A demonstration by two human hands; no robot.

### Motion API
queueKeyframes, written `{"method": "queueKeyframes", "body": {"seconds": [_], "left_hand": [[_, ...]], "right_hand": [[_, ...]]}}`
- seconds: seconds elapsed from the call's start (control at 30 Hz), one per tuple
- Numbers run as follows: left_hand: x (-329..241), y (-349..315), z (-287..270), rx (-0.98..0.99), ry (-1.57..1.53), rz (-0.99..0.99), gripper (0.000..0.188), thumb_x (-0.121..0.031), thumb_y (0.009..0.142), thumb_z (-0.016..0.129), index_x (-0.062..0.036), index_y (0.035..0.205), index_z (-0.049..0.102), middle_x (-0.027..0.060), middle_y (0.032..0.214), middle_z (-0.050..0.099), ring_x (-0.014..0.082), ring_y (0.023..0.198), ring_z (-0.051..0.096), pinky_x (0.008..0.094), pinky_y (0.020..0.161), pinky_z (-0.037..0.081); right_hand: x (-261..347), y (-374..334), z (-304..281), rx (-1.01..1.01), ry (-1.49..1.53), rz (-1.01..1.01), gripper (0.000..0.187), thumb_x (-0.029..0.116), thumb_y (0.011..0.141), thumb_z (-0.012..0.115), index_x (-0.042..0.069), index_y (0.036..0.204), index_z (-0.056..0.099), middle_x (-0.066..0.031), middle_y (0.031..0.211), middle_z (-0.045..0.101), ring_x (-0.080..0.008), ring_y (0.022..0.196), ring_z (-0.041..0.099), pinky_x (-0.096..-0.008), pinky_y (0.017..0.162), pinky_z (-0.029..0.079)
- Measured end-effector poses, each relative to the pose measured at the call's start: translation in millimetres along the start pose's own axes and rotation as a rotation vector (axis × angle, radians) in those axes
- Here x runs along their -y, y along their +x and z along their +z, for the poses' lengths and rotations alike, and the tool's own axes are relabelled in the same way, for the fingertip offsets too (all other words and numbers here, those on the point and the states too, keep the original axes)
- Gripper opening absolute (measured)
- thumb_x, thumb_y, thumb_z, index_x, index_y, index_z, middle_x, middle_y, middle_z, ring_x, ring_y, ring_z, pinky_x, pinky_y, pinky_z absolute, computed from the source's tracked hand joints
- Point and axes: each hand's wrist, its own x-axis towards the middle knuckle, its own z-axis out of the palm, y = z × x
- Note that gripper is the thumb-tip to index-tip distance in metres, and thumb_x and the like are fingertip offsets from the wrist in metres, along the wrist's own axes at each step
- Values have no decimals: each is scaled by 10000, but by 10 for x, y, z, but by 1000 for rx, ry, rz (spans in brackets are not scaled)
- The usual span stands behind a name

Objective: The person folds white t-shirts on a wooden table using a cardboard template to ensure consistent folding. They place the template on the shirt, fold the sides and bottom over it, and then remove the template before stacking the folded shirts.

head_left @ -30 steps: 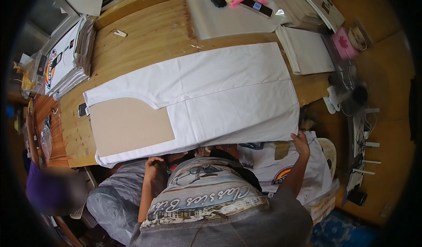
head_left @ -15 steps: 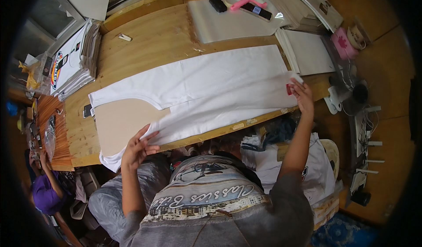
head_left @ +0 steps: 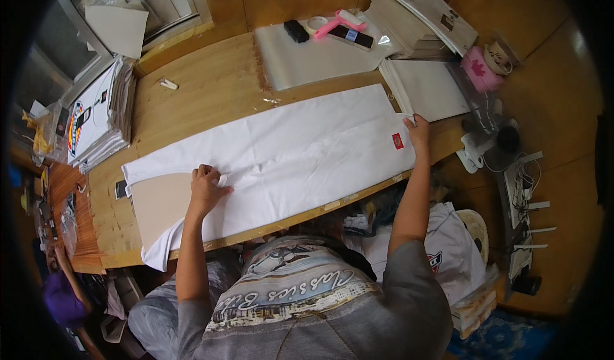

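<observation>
Watching remotely, I note: white garment (head_left: 307, 149) across the desk (head_left: 198, 81), beige board (head_left: 160, 197) showing at its left end. Left hand (head_left: 208, 190) pinches cloth beside the board; right hand (head_left: 417, 133) grips the right-end edge near a red label (head_left: 398, 141). Folding step, I judge; next calls for aligning that edge, then smoothing creases.
</observation>
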Motion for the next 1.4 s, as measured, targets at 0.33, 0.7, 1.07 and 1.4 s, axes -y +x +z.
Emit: {"method": "queueKeyframes", "body": {"seconds": [0.33,0.7,1.07,1.4], "left_hand": [[49,200,115,-154,-96,-100,203,-84,717,596,-2,855,472,103,734,525,224,681,513,294,612,407],[-54,270,90,-150,-33,-113,146,-63,652,630,-5,755,544,111,784,545,288,706,538,335,609,423],[66,400,74,-119,125,126,228,-71,547,689,3,724,566,114,717,546,267,635,523,312,584,420],[340,725,-40,185,68,-10,243,-148,473,721,-55,630,561,99,667,589,254,634,558,339,585,439]], "right_hand": [[721,131,451,62,-558,181,273,288,745,560,100,943,558,-172,844,589,-337,809,560,-412,677,437],[196,-317,-723,656,303,405,632,-35,667,615,156,1216,368,-64,767,559,-95,643,480,-237,567,414],[913,-586,346,162,-352,-526,491,306,754,549,118,1184,405,-67,1222,405,-250,1147,341,-396,922,284],[1697,-975,1027,268,-344,-575,475,263,788,510,22,1182,400,-127,1303,287,-289,1194,271,-401,968,230]]}}
